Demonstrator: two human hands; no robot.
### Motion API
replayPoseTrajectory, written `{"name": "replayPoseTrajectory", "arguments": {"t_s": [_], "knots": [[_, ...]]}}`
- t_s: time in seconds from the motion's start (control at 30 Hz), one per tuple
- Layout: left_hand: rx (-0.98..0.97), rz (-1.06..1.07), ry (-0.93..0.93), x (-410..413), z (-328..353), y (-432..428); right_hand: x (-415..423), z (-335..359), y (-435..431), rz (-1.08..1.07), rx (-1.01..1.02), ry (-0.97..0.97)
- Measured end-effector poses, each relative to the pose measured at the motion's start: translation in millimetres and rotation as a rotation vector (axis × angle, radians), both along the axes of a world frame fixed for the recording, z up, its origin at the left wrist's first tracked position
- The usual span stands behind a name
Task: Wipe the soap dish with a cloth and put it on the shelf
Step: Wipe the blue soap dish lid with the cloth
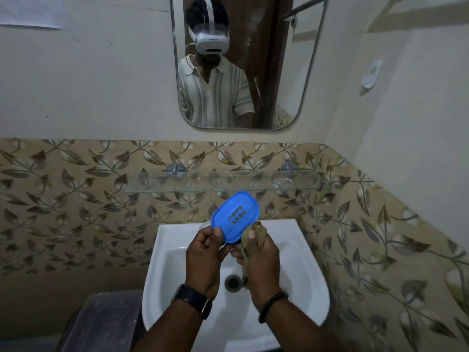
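Note:
A blue oval soap dish [235, 216] with several drain holes is tilted up over the white sink [299, 252]. My left hand [203, 260] grips the dish's lower left rim, thumb on top. In my right hand [261, 262] is a bunched brown cloth [257, 232], pressed against the dish's lower right edge; part of the cloth hangs down inside my palm. The glass shelf [177, 185] is fixed to the tiled wall just above and behind the dish, with nothing standing on it.
A mirror [286, 59] hangs above the shelf and reflects a person in a headset. The sink drain [232, 282] lies below my hands. A dark plastic box [106, 318] stands left of the sink. Leaf-patterned tiles cover both walls.

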State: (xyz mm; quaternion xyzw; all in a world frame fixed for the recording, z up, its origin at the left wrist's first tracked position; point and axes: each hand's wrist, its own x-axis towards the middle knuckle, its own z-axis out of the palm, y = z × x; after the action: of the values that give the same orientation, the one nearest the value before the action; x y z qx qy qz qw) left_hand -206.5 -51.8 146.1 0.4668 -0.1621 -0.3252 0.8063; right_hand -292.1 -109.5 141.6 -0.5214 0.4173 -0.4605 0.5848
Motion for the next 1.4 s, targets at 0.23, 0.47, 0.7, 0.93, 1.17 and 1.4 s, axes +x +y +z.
{"name": "replayPoseTrajectory", "arguments": {"t_s": [0.23,0.47,0.7,0.93,1.17,1.4], "knots": [[0.068,-0.061,-0.173,-10.3,0.1,2.4,-18.9,0.7,-25.4,-0.343,-0.861,0.434],[0.073,-0.097,-0.140,-1.5,-5.7,8.3,-35.4,9.8,-38.4,-0.068,-1.337,0.816],[0.103,-0.072,-0.078,8.6,-8.4,13.3,-19.8,-5.0,-3.4,0.165,-1.169,0.736],[0.110,0.014,-0.013,25.1,-15.8,20.1,-39.4,6.2,-30.3,0.022,-1.300,0.916],[0.067,0.021,-0.067,21.5,-9.1,14.7,-19.8,3.0,-8.8,0.138,-1.213,0.828],[0.103,0.032,-0.353,30.4,-18.9,22.8,-31.7,-20.6,-30.5,-0.011,-0.676,0.534]]}}
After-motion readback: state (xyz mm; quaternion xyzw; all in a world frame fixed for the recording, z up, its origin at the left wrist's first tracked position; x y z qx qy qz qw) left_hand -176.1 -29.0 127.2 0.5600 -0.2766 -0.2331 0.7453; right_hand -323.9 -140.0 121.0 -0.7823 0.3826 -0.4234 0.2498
